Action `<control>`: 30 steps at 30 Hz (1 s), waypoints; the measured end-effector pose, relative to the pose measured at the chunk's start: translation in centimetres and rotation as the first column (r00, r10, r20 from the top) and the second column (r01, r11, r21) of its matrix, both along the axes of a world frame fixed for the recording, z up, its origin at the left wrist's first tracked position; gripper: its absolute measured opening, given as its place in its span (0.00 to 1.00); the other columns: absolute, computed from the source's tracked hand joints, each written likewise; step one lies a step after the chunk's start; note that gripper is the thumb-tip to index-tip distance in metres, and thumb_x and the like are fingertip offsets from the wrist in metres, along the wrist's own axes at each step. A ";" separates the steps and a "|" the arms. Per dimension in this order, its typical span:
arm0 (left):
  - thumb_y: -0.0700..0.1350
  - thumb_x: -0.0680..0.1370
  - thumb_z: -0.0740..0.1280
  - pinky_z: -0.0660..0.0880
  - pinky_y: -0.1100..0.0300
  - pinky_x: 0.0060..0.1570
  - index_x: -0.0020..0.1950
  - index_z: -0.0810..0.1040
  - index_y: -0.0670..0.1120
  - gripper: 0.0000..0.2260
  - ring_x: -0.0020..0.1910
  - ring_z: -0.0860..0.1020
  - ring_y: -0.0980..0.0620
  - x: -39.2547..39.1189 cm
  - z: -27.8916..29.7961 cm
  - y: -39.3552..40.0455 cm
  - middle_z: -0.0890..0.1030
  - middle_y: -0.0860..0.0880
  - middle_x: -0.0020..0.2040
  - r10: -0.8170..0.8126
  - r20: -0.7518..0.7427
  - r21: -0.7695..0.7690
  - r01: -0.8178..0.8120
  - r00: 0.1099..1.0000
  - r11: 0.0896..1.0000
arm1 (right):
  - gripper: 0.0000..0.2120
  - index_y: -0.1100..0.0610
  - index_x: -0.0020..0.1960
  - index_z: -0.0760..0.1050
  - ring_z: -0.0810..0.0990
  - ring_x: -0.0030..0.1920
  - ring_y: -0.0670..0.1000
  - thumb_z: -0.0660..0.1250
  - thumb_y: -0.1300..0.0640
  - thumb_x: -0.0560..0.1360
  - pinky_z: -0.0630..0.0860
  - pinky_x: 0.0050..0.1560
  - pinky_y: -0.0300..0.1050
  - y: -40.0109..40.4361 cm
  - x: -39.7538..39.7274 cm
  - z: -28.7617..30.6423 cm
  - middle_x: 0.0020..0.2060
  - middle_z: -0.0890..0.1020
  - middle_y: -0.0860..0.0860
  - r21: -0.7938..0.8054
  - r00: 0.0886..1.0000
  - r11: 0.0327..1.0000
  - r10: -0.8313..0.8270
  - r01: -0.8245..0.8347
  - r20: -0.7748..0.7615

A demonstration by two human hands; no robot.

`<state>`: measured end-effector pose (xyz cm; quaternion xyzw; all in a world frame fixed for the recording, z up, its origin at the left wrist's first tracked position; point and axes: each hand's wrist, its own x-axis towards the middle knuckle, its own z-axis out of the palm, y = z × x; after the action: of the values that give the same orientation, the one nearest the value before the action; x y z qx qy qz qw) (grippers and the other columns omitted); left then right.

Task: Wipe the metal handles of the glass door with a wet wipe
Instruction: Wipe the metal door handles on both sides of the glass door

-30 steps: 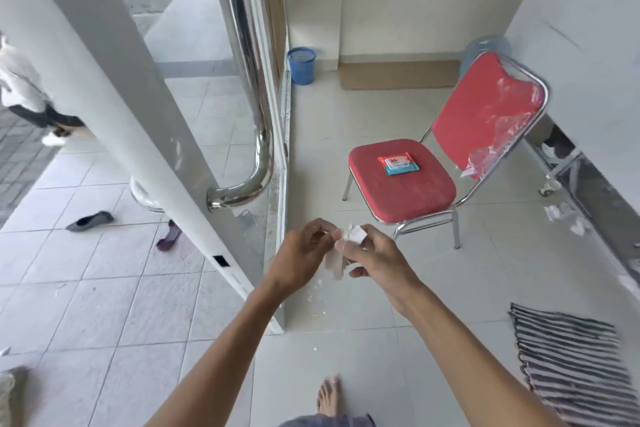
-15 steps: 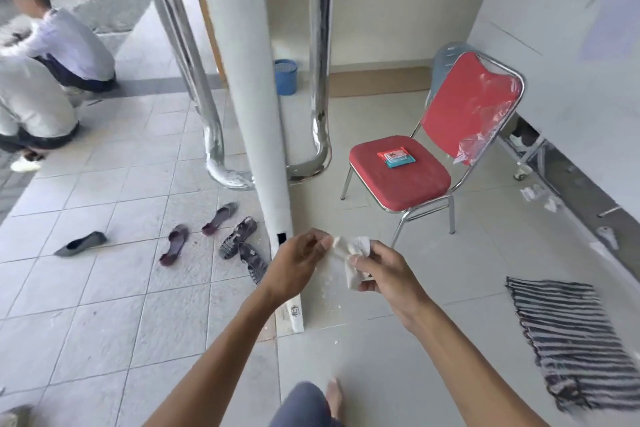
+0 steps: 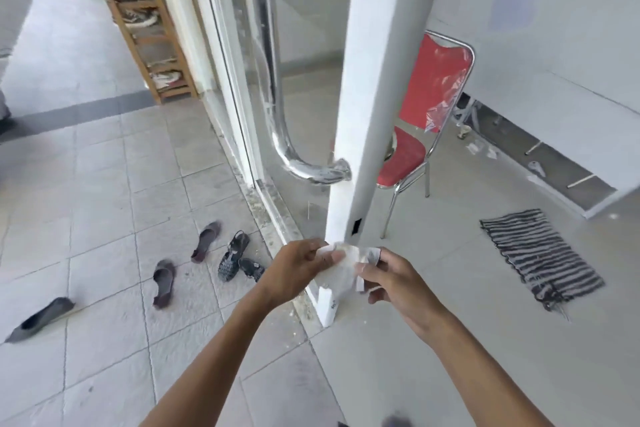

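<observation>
A white wet wipe is stretched between both hands, low in front of the door's edge. My left hand pinches its left side and my right hand pinches its right side. The white-framed glass door stands edge-on ahead. A curved chrome handle runs down the door's left face and bends into the frame above my hands. The handle on the other face is almost wholly hidden behind the frame.
A red chair with a chrome frame stands behind the door on the right. A striped mat lies on the floor at right. Several shoes are scattered on the tiles at left, and a wooden shoe rack stands further back.
The view has swung to the door's left side, so the chair now sits behind the frame. Both hands keep hold of the wipe and have spread it wider.
</observation>
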<state>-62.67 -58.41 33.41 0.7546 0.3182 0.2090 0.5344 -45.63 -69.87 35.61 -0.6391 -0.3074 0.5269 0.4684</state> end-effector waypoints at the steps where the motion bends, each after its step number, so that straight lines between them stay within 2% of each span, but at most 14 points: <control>1: 0.60 0.77 0.69 0.60 0.58 0.30 0.36 0.70 0.39 0.25 0.28 0.64 0.55 -1.3 -0.2 0.6 0.66 0.51 0.31 -0.008 -0.008 0.017 0.009 1.000 1.000 | 0.04 0.62 0.51 0.77 0.80 0.37 0.50 0.68 0.61 0.78 0.74 0.38 0.44 0.2 -1.6 0.0 0.38 0.81 0.54 -0.003 1.000 1.000 -0.020 0.020 -0.006; 5: 0.62 0.78 0.66 0.62 0.57 0.33 0.37 0.71 0.40 0.25 0.31 0.67 0.54 -6.2 0.2 2.3 0.69 0.52 0.31 -0.020 0.017 -0.014 0.020 1.000 1.000 | 0.07 0.65 0.53 0.76 0.80 0.38 0.49 0.69 0.62 0.78 0.76 0.38 0.42 1.3 -7.5 0.1 0.38 0.80 0.54 -0.001 0.996 0.996 -0.084 0.084 0.001; 8: 0.55 0.81 0.65 0.64 0.63 0.31 0.35 0.73 0.49 0.17 0.28 0.69 0.59 -8.6 0.7 3.6 0.72 0.57 0.29 0.027 0.030 -0.026 -0.026 0.999 0.999 | 0.11 0.67 0.54 0.78 0.78 0.36 0.47 0.70 0.59 0.78 0.77 0.38 0.42 2.6 -10.5 0.0 0.37 0.79 0.53 -0.007 0.990 0.991 -0.137 0.137 0.033; 12: 0.52 0.81 0.65 0.66 0.67 0.30 0.34 0.77 0.57 0.15 0.29 0.72 0.60 -10.9 1.2 6.0 0.75 0.58 0.29 0.082 0.051 -0.047 -0.080 0.995 0.996 | 0.13 0.67 0.51 0.79 0.76 0.37 0.46 0.70 0.55 0.77 0.75 0.40 0.42 5.0 -12.9 -0.2 0.36 0.76 0.49 -0.038 0.979 0.982 -0.182 0.186 0.088; 15: 0.52 0.81 0.65 0.66 0.69 0.29 0.36 0.77 0.55 0.14 0.28 0.73 0.63 -12.1 1.8 8.0 0.77 0.59 0.29 0.100 0.021 0.003 -0.100 0.995 0.995 | 0.07 0.62 0.51 0.80 0.77 0.41 0.46 0.68 0.57 0.78 0.75 0.43 0.42 7.3 -14.3 -0.4 0.39 0.79 0.49 -0.043 0.973 0.973 -0.222 0.225 0.067; 17: 0.52 0.81 0.65 0.66 0.68 0.29 0.36 0.77 0.52 0.14 0.28 0.72 0.62 -12.7 2.0 9.7 0.76 0.58 0.28 0.106 0.032 0.032 -0.107 0.994 0.994 | 0.09 0.65 0.51 0.79 0.76 0.41 0.48 0.68 0.58 0.78 0.74 0.44 0.43 9.3 -15.1 -0.6 0.39 0.79 0.50 -0.042 0.964 0.965 -0.256 0.259 0.068; 20: 0.55 0.81 0.65 0.64 0.61 0.29 0.35 0.73 0.44 0.20 0.29 0.69 0.55 -13.2 2.4 12.3 0.71 0.54 0.29 0.112 0.072 0.026 -0.115 0.991 0.993 | 0.10 0.67 0.51 0.77 0.77 0.41 0.50 0.69 0.59 0.77 0.73 0.42 0.42 12.3 -15.8 -0.6 0.40 0.79 0.52 -0.066 0.947 0.945 -0.316 0.320 0.064; 23: 0.55 0.82 0.63 0.64 0.58 0.31 0.32 0.71 0.49 0.20 0.30 0.69 0.53 -13.3 3.0 15.0 0.70 0.52 0.29 0.077 0.068 -0.005 -0.077 0.995 0.997 | 0.06 0.64 0.50 0.79 0.78 0.41 0.50 0.68 0.61 0.78 0.76 0.42 0.43 14.8 -16.5 -0.2 0.39 0.80 0.52 -0.031 0.921 0.921 -0.386 0.388 0.043; 25: 0.56 0.82 0.62 0.64 0.58 0.30 0.32 0.71 0.47 0.21 0.28 0.68 0.53 -13.2 3.0 17.6 0.70 0.52 0.29 0.074 0.054 0.003 -0.074 0.996 0.997 | 0.06 0.66 0.50 0.79 0.77 0.42 0.51 0.68 0.62 0.78 0.80 0.45 0.46 16.3 -16.6 0.1 0.38 0.77 0.53 0.009 0.906 0.906 -0.424 0.424 0.010; 28: 0.57 0.82 0.62 0.66 0.60 0.32 0.37 0.77 0.45 0.20 0.30 0.71 0.54 -13.2 2.4 21.0 0.74 0.53 0.31 0.055 0.018 0.002 -0.055 0.998 0.998 | 0.14 0.71 0.50 0.75 0.74 0.43 0.54 0.69 0.58 0.79 0.81 0.48 0.48 18.4 -17.0 0.8 0.40 0.70 0.56 0.059 0.892 0.891 -0.446 0.450 -0.071; 30: 0.57 0.81 0.63 0.70 0.61 0.35 0.43 0.80 0.44 0.18 0.35 0.76 0.53 -13.2 2.0 22.7 0.79 0.53 0.36 0.033 -0.004 -0.002 -0.033 0.999 0.999 | 0.12 0.66 0.45 0.74 0.72 0.43 0.54 0.69 0.57 0.79 0.81 0.45 0.47 19.3 -17.6 1.4 0.40 0.69 0.56 0.071 0.886 0.885 -0.450 0.459 -0.113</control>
<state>-75.89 -35.68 35.37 0.7492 0.3319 0.2161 0.5309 -63.27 -50.54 37.00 -0.6449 -0.1517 0.4161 0.6228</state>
